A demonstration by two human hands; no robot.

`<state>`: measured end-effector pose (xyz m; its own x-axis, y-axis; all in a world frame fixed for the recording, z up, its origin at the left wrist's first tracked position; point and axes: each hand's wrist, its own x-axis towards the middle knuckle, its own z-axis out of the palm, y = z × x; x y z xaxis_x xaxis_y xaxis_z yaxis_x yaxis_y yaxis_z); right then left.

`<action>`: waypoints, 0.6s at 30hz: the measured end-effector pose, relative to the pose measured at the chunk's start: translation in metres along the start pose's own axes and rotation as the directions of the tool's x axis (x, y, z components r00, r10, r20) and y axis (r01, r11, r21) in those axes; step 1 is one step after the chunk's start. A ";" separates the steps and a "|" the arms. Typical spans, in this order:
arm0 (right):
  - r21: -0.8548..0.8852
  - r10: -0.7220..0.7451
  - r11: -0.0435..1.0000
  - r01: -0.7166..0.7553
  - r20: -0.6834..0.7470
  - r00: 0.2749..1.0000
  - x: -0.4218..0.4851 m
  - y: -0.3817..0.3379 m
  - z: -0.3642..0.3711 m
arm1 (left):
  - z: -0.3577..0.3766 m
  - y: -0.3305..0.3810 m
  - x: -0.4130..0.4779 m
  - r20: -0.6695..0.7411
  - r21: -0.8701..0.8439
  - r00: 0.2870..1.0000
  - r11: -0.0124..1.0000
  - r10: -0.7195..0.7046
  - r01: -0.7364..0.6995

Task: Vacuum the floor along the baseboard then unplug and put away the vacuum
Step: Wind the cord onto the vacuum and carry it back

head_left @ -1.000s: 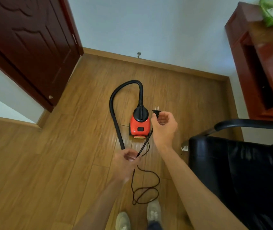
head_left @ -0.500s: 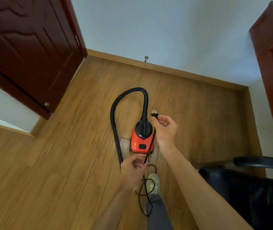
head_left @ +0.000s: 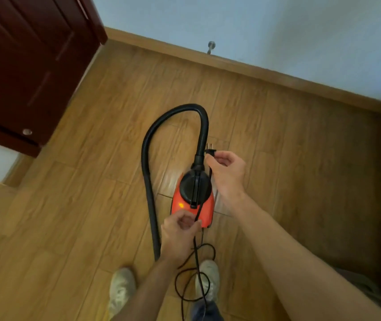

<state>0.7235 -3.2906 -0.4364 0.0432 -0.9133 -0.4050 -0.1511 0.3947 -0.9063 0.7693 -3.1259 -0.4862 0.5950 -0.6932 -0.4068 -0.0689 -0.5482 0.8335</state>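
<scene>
Presently, R hand [head_left: 227, 174] holds the plug [head_left: 209, 151]: its fingers [head_left: 217, 156] are curled and clamped on the plug body w/ the thumb, prongs bare and pointing away from the person. L hand [head_left: 179, 235] sits lower and nearer the person, fingers [head_left: 181, 220] curled and clamped on the cord [head_left: 197, 262].

Cord runs taut from the R fingers down across the vacuum to the L fingers. Below the L fingers it hangs slack and drops into loose loops on the floor [head_left: 92, 205] betw. the shoes [head_left: 121, 288].

Vacuum [head_left: 208, 212]: small red body, black top and handle, standing on the floor directly under and betw. both sets of fingers. Its near end is partly hidden by the L hand. Small orange spot on the red shell just above the L fingers; cannot tell whether lamp or glare.

Hose [head_left: 147, 181]: black, rises from the vacuum top just beside the R fingers, arches away and over to the L, then runs back down past the L hand; its end is hidden behind the L forearm.

Baseboard [head_left: 254, 71]: wood, along the foot of the wall [head_left: 277, 31], well beyond the R fingers. Metal door stop [head_left: 211, 46] sits on it. Dark red door [head_left: 23, 66] well off to the L of the L fingers.
</scene>
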 end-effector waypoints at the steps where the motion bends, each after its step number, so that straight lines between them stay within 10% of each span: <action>1: -0.017 0.012 1.000 -0.012 0.004 1.000 0.011 0.010 0.004 | 0.006 -0.008 0.010 0.005 0.007 1.000 1.000 -0.013 0.013; 18: -0.184 0.131 0.974 -0.134 -0.028 0.991 0.131 0.165 0.058 | 0.063 -0.147 0.142 0.277 0.075 0.955 0.993 -0.104 0.086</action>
<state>0.7618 -3.3395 -0.6466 -0.0051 -0.8562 -0.5165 -0.3344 0.4883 -0.8061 0.8141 -3.1731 -0.6905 0.3535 -0.7349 -0.5788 -0.0769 -0.6394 0.7650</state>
